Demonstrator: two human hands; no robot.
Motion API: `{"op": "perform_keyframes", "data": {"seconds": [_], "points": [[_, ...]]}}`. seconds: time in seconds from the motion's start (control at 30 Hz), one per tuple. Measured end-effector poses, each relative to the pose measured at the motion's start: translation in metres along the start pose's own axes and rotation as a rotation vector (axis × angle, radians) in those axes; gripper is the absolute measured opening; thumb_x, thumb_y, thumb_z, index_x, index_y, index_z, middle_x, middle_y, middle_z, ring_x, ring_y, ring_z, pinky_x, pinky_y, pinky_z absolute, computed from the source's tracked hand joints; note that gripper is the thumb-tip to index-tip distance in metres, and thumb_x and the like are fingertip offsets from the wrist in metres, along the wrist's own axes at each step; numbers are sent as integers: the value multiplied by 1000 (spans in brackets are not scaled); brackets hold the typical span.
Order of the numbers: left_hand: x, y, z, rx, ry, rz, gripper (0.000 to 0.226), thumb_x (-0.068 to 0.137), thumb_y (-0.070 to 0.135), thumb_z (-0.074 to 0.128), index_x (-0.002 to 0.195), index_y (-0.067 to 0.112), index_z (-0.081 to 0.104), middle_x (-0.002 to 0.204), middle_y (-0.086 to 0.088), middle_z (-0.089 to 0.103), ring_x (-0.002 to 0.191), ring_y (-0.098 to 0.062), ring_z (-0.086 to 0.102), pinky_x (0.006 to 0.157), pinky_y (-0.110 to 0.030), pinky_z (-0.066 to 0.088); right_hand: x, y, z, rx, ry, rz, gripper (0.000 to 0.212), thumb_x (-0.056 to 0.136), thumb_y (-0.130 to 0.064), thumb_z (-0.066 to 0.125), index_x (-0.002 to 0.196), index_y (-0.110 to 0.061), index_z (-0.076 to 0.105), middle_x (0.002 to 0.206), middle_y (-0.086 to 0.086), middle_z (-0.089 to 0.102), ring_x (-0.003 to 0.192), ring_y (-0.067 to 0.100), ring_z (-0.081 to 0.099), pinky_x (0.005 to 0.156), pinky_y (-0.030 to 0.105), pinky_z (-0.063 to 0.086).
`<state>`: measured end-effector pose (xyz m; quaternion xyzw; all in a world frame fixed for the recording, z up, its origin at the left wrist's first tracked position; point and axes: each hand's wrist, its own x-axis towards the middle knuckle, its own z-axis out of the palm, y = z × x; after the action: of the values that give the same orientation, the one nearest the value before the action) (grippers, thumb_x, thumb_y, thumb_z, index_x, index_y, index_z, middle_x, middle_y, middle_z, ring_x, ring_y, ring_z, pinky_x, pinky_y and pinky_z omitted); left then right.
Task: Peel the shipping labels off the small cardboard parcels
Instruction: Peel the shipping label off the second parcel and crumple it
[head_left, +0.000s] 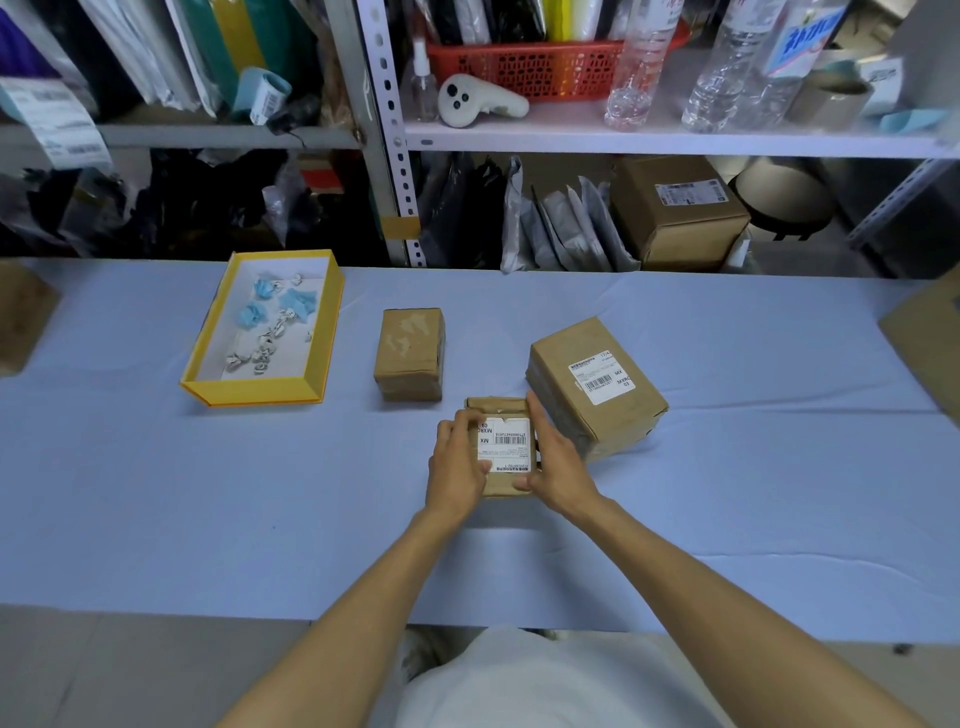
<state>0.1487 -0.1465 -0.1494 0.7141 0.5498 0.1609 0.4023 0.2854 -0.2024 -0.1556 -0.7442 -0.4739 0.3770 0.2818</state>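
Note:
A small cardboard parcel (497, 406) lies on the table's middle, with a white shipping label (506, 441) on its top. My left hand (457, 465) grips its left side, thumb on the label's near-left corner. My right hand (558, 462) grips its right side, thumb at the near edge. To the right stands a bigger parcel (597, 384) carrying a white label (600, 376). Behind and to the left sits a third parcel (410, 353) with a bare top showing pale glue marks.
A yellow tray (317, 332) holding several crumpled label scraps stands at the back left on the blue table (208, 493). Metal shelves (387, 130) with bags, bottles and a boxed parcel (680, 208) rise behind the table. Brown boxes sit at both table ends.

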Motion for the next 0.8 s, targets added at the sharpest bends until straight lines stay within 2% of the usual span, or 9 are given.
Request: {"op": "perform_keyframes", "data": {"seconds": [0.07, 0.17, 0.27, 0.37, 0.43, 0.6, 0.73, 0.8], "points": [[3, 6, -4, 32, -15, -23, 49, 77, -5, 60, 115, 22, 46, 117, -3, 44, 100, -27, 61, 85, -33, 51, -1, 0, 0, -6, 0, 0, 115, 69, -2, 72, 155, -27, 0, 141, -2, 47, 118, 19, 54, 86, 37, 56], [4, 11, -7, 74, -37, -30, 45, 76, -6, 55, 110, 21, 44, 115, -4, 42, 97, -27, 59, 71, -22, 43, -2, 0, 1, -20, 3, -7, 117, 68, -3, 73, 154, -29, -2, 143, -2, 44, 121, 19, 52, 90, 37, 54], [1, 11, -6, 72, -25, -8, 47, 75, -5, 57, 106, 25, 37, 112, -3, 43, 96, -27, 60, 72, -26, 45, -1, 1, 1, -12, 5, -5, 118, 67, -3, 73, 154, -29, -1, 143, -1, 45, 121, 19, 52, 87, 38, 56], [-1, 6, -6, 28, -7, -8, 58, 76, 1, 63, 119, 28, 36, 117, -4, 48, 98, -26, 63, 82, -38, 54, 0, 1, 2, -12, 10, -1, 118, 67, -3, 74, 154, -29, -1, 142, -1, 47, 117, 19, 54, 84, 37, 57], [-4, 3, -6, -17, -1, 4, 58, 76, 1, 64, 120, 32, 41, 117, -2, 49, 102, -25, 63, 86, -43, 55, 0, 2, 2, -13, 11, -1, 119, 66, -2, 74, 154, -30, -1, 140, -1, 48, 116, 18, 55, 85, 38, 56], [-6, 3, -3, -36, 20, 4, 45, 83, -2, 58, 116, 28, 50, 116, -2, 49, 102, -24, 63, 87, -42, 55, -1, 1, 1, -8, 11, -2, 118, 65, 0, 73, 155, -28, 1, 141, -2, 47, 117, 19, 54, 87, 39, 55], [1, 5, -6, -51, 51, -10, 24, 87, 12, 63, 104, 28, 56, 109, 0, 53, 99, -21, 62, 89, -41, 54, -3, -1, 1, -11, 13, -5, 116, 68, 2, 72, 155, -26, 1, 140, -1, 46, 113, 18, 55, 85, 37, 56], [7, 9, -7, -19, 62, -37, 17, 86, 18, 66, 97, 26, 57, 107, 0, 57, 98, -20, 61, 88, -34, 51, -3, -2, 1, -21, 8, -7, 117, 68, 2, 73, 155, -27, 0, 140, -1, 46, 114, 18, 55, 86, 38, 55]]}}
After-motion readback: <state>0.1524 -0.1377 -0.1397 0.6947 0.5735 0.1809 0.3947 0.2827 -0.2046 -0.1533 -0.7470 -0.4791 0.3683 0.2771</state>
